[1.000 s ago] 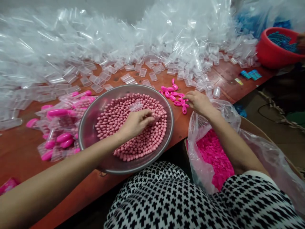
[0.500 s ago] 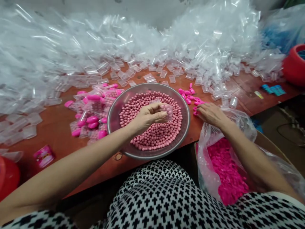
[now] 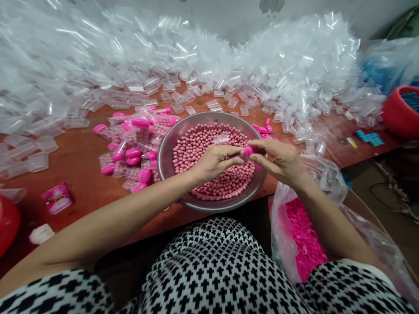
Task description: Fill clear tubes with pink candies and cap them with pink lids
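Over a metal bowl (image 3: 163, 174) of round pink candies (image 3: 209, 187), both my hands meet. My left hand (image 3: 216, 163) is closed on a small clear plastic container, mostly hidden by the fingers. With fingers and thumb, my right hand (image 3: 278, 159) grips a bright pink cap (image 3: 248, 151) at the container's end; whether it is fully seated I cannot tell. Another clear container (image 3: 221, 138) lies on the candies. Several loose pink caps (image 3: 263, 128) sit on the table right behind the bowl. Filled containers with pink caps (image 3: 133, 152) are heaped left of it.
Clear empty containers (image 3: 196, 56) form a large pile along the back. An open plastic bag of pink caps (image 3: 304, 235) stands at the table's front right. Red tubs (image 3: 397, 113) flank both sides. A pink packet (image 3: 58, 198) and blue pieces (image 3: 369, 137) lie on the table (image 3: 85, 183).
My right hand has come left from the loose caps to the container in my left hand, bringing a pink cap. The left hand has moved slightly right, and the view has shifted a little.
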The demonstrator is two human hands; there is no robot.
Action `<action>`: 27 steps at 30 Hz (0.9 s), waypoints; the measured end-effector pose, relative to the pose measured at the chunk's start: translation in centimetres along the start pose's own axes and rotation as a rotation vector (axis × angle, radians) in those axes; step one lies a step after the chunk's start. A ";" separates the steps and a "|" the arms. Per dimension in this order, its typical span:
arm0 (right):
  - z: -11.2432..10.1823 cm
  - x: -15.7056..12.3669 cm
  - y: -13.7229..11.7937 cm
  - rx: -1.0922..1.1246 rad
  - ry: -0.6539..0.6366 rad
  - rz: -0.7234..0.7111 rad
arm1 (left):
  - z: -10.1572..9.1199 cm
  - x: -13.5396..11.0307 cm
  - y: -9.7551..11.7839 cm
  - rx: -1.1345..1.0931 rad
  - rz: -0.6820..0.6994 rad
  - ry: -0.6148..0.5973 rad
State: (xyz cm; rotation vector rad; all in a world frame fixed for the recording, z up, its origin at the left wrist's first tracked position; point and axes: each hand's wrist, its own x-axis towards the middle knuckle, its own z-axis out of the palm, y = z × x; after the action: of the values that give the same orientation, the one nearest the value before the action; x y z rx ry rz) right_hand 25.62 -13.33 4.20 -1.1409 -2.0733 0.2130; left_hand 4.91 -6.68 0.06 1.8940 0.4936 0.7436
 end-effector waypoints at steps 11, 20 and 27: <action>1.5 -0.4 -0.5 -0.190 -0.002 -0.098 | 0.2 -0.4 -0.4 0.112 0.111 0.093; 1.4 -0.8 -0.3 -0.113 -0.033 -0.067 | -0.1 -0.1 -0.4 0.183 0.124 0.012; 1.8 -0.9 -0.4 -0.143 -0.018 -0.119 | 0.2 -0.5 -0.3 0.280 0.197 0.096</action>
State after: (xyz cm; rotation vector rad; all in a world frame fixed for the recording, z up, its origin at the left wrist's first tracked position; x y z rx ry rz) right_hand 24.39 -13.96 2.64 -1.0979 -2.1931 0.0171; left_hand 4.65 -6.99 -0.44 2.1979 0.4952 0.9371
